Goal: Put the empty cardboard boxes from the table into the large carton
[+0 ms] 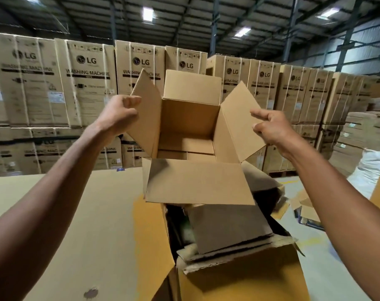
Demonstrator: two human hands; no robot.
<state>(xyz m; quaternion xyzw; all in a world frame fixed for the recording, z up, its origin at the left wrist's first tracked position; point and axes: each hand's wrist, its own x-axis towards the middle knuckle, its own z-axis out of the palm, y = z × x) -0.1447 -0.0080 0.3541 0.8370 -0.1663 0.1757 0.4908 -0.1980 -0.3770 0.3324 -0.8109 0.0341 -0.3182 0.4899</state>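
While I hold the box [191, 127] raised above the carton [239, 276], the transfer step is in hand and not yet finished. My left hand [119, 114] grips the box's left flap, fingers curled round its edge. My right hand [271, 127] grips the right flap; fingers are curled at the flap's edge, though the exact contact is partly hidden. All four flaps stand open. I see the box's interior: it holds nothing.

Location of items:
- The box hangs in the air, clear of the table [76, 224] and over the far part of the carton's mouth. Its near flap hangs down toward the carton.
- The carton stands just beside the table's right edge, below my hands. It already holds cardboard: a flattened grey-brown piece [228, 229] lies tilted across the opening, with torn sheets near the front rim. Dark space shows at the left inside.
- Stacked washing-machine cartons [87, 83] fill the background, well apart from the work.

Judgement: the next move calls for lowering the box into the carton. The mouth is partly blocked by the tilted piece, so the spread flaps may catch on it or on the rim. Folding the flaps inward, or tilting the box toward the dark gap at left, would likely ease entry. I should release only once the box rests on something.
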